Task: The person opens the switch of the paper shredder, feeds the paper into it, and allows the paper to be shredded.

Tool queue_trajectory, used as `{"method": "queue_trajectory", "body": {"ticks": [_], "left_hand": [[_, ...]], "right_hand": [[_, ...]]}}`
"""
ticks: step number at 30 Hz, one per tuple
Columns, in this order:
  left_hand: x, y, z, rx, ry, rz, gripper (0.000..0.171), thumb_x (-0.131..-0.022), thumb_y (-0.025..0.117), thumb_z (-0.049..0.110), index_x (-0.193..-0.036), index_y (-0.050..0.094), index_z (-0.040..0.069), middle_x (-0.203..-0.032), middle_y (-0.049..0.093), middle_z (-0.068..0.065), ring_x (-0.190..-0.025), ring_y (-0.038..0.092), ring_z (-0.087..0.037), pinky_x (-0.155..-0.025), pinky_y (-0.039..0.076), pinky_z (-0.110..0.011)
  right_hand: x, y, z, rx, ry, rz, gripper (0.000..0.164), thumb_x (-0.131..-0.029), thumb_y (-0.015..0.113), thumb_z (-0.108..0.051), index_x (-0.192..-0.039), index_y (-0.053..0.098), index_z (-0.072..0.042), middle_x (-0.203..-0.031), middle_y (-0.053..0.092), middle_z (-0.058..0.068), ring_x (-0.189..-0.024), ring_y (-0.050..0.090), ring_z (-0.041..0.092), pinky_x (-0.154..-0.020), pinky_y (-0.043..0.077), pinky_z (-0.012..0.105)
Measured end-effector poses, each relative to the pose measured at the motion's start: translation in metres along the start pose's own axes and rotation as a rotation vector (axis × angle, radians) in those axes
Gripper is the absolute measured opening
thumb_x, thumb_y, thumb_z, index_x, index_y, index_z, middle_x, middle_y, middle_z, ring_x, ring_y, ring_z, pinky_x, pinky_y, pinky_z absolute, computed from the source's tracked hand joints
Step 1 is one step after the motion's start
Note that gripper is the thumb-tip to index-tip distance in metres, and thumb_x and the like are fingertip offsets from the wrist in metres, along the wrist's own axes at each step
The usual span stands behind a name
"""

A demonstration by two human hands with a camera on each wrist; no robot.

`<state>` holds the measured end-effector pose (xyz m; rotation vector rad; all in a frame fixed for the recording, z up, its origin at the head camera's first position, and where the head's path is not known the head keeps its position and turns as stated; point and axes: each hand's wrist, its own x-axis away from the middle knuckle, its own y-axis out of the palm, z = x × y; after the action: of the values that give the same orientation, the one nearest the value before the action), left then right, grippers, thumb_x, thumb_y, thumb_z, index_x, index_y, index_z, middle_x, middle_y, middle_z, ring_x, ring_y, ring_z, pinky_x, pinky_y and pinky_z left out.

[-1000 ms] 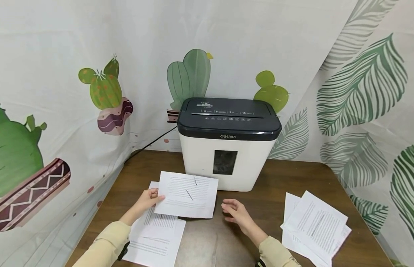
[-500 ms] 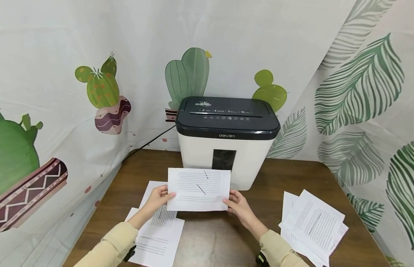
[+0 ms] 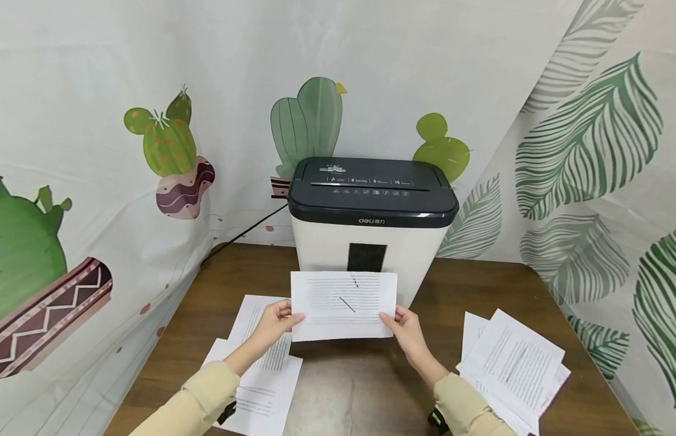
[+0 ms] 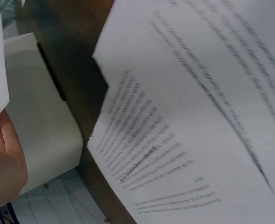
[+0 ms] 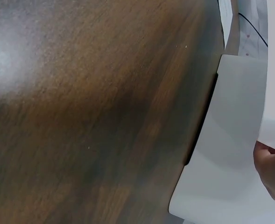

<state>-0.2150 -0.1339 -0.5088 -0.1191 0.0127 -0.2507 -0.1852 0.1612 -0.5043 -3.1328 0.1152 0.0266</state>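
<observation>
Both hands hold a printed sheet of paper (image 3: 343, 324) by its two short sides, in front of a white paper shredder (image 3: 321, 248) with a black top. The left hand (image 3: 275, 324) pinches the left edge, thumb on the printed face. At the right edge the right hand (image 3: 407, 330) pinches it the same way. A short dark pen stroke crosses the sheet's text. In the left wrist view the left hand (image 4: 6, 163) grips the sheet's edge at the far left. The right wrist view shows the right hand (image 5: 273, 172) at the sheet's corner.
Loose printed sheets (image 3: 256, 387) lie on the wooden table (image 3: 338, 387) under the left forearm. Another fanned stack of papers (image 3: 512, 369) lies at the right. A black cord (image 3: 245, 231) runs left from the shredder. Behind stands a patterned cloth backdrop (image 3: 381, 79).
The left hand has carried the sheet to the right and levelled it. The right hand, free a second ago, has taken hold of its right edge.
</observation>
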Motion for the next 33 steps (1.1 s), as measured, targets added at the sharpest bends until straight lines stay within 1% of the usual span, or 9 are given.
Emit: {"method": "queue_trajectory", "body": {"ticks": [4, 6, 9, 14, 17, 19, 24, 28, 33], "left_hand": [[-0.006, 0.004, 0.008, -0.037, 0.024, 0.048, 0.025, -0.086, 0.067, 0.006, -0.097, 0.058, -0.015, -0.080, 0.072, -0.008, -0.061, 0.060, -0.001, -0.056, 0.051, -0.019], [-0.009, 0.006, 0.013, -0.043, 0.036, 0.061, 0.023, -0.086, 0.067, 0.006, -0.094, 0.059, -0.014, -0.076, 0.070, -0.005, -0.059, 0.059, -0.001, -0.056, 0.051, -0.019], [-0.011, 0.008, 0.023, -0.075, 0.079, 0.061, 0.021, -0.086, 0.067, 0.007, -0.090, 0.060, -0.013, -0.077, 0.070, -0.011, -0.058, 0.059, -0.001, -0.056, 0.052, -0.021], [-0.008, 0.011, 0.046, -0.146, 0.190, 0.010, 0.014, -0.086, 0.065, -0.001, -0.083, 0.061, -0.014, -0.081, 0.067, -0.029, -0.054, 0.057, -0.001, -0.053, 0.051, -0.022], [-0.005, 0.012, 0.062, -0.164, 0.232, -0.028, 0.013, -0.085, 0.064, -0.004, -0.080, 0.060, -0.015, -0.077, 0.064, -0.033, -0.053, 0.055, 0.000, -0.052, 0.049, -0.018], [-0.003, 0.011, 0.070, -0.177, 0.240, -0.045, 0.014, -0.084, 0.065, -0.004, -0.078, 0.060, -0.015, -0.073, 0.063, -0.032, -0.053, 0.054, 0.000, -0.052, 0.049, -0.017], [-0.009, 0.003, 0.074, -0.201, 0.231, -0.042, 0.016, -0.084, 0.067, 0.000, -0.077, 0.063, -0.013, -0.069, 0.063, -0.029, -0.053, 0.058, -0.003, -0.056, 0.053, -0.021], [-0.017, -0.004, 0.078, -0.204, 0.254, -0.029, 0.016, -0.085, 0.068, 0.003, -0.081, 0.066, -0.013, -0.068, 0.064, -0.021, -0.054, 0.059, -0.003, -0.058, 0.055, -0.023], [-0.024, -0.005, 0.096, -0.206, 0.291, -0.032, 0.014, -0.082, 0.070, 0.004, -0.082, 0.067, -0.010, -0.071, 0.066, -0.014, -0.056, 0.060, -0.005, -0.058, 0.056, -0.025]], "right_hand": [[-0.002, -0.003, -0.002, 0.011, -0.017, 0.031, 0.028, -0.088, 0.058, 0.007, -0.112, 0.055, 0.021, -0.103, 0.066, 0.030, -0.073, 0.063, 0.000, -0.067, 0.051, 0.018], [-0.003, -0.004, -0.003, 0.019, -0.023, 0.043, 0.028, -0.088, 0.058, 0.007, -0.112, 0.055, 0.021, -0.102, 0.067, 0.028, -0.072, 0.062, -0.001, -0.066, 0.051, 0.016], [-0.004, -0.008, -0.006, 0.037, -0.039, 0.066, 0.027, -0.087, 0.058, 0.007, -0.110, 0.055, 0.022, -0.098, 0.067, 0.026, -0.070, 0.062, -0.001, -0.064, 0.051, 0.016], [-0.003, -0.015, -0.014, 0.077, -0.098, 0.118, 0.023, -0.086, 0.061, 0.007, -0.104, 0.059, 0.020, -0.090, 0.069, 0.024, -0.065, 0.061, -0.002, -0.058, 0.051, 0.016], [-0.002, -0.020, -0.021, 0.105, -0.158, 0.148, 0.018, -0.084, 0.064, 0.006, -0.097, 0.060, 0.019, -0.084, 0.071, 0.016, -0.063, 0.059, -0.002, -0.056, 0.049, 0.015], [-0.002, -0.022, -0.027, 0.116, -0.196, 0.163, 0.015, -0.083, 0.065, 0.007, -0.091, 0.060, 0.018, -0.079, 0.071, 0.008, -0.060, 0.056, -0.002, -0.053, 0.046, 0.015], [-0.006, -0.028, -0.042, 0.139, -0.274, 0.134, 0.013, -0.083, 0.067, 0.004, -0.087, 0.061, 0.014, -0.071, 0.068, -0.006, -0.054, 0.048, 0.000, -0.048, 0.039, 0.016], [-0.010, -0.033, -0.058, 0.191, -0.318, 0.091, 0.011, -0.084, 0.066, 0.002, -0.087, 0.064, 0.013, -0.069, 0.064, -0.015, -0.057, 0.048, 0.000, -0.052, 0.039, 0.016], [-0.012, -0.044, -0.078, 0.281, -0.352, 0.064, 0.011, -0.083, 0.068, 0.001, -0.079, 0.065, 0.011, -0.065, 0.060, -0.016, -0.058, 0.047, -0.001, -0.053, 0.040, 0.016]]}}
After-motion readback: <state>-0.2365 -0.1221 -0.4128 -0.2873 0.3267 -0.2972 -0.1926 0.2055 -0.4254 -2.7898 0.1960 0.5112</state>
